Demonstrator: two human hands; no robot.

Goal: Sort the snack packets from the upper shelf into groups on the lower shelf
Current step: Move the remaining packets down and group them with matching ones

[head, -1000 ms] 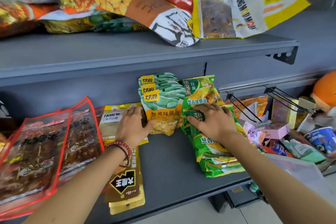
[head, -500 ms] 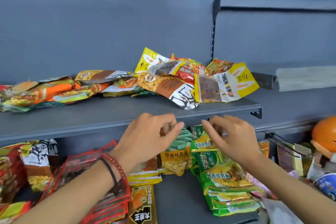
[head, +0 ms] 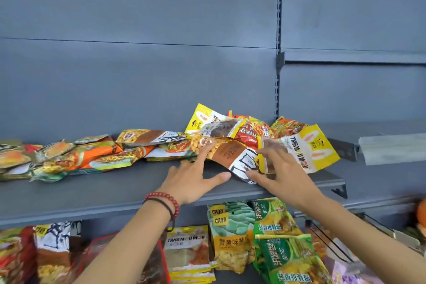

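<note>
A heap of mixed snack packets lies along the grey upper shelf (head: 96, 193). My left hand (head: 192, 181) is spread open, fingertips touching a brown-and-white peanut packet (head: 227, 153) at the heap's right end. My right hand (head: 279, 174) is open too, its fingers resting on the lower corner of a yellow TANG MOU MOU packet (head: 309, 152). Neither hand grips anything. On the lower shelf stand sorted groups: green noodle packets (head: 283, 246), pale green bean packets (head: 230, 233), yellow TANG MOU MOU packets (head: 186, 249) and red-edged packets partly hidden by my left arm.
Orange and green packets (head: 76, 159) spread over the left of the upper shelf. A brown-and-white packet (head: 54, 244) stands at the lower left. Wire hooks (head: 332, 240) and an orange object (head: 420, 214) lie to the lower right. A grey back panel rises behind.
Both hands have risen from the lower shelf groups up to the upper shelf, and now touch the packets at the heap's right end. The view has tilted upward.
</note>
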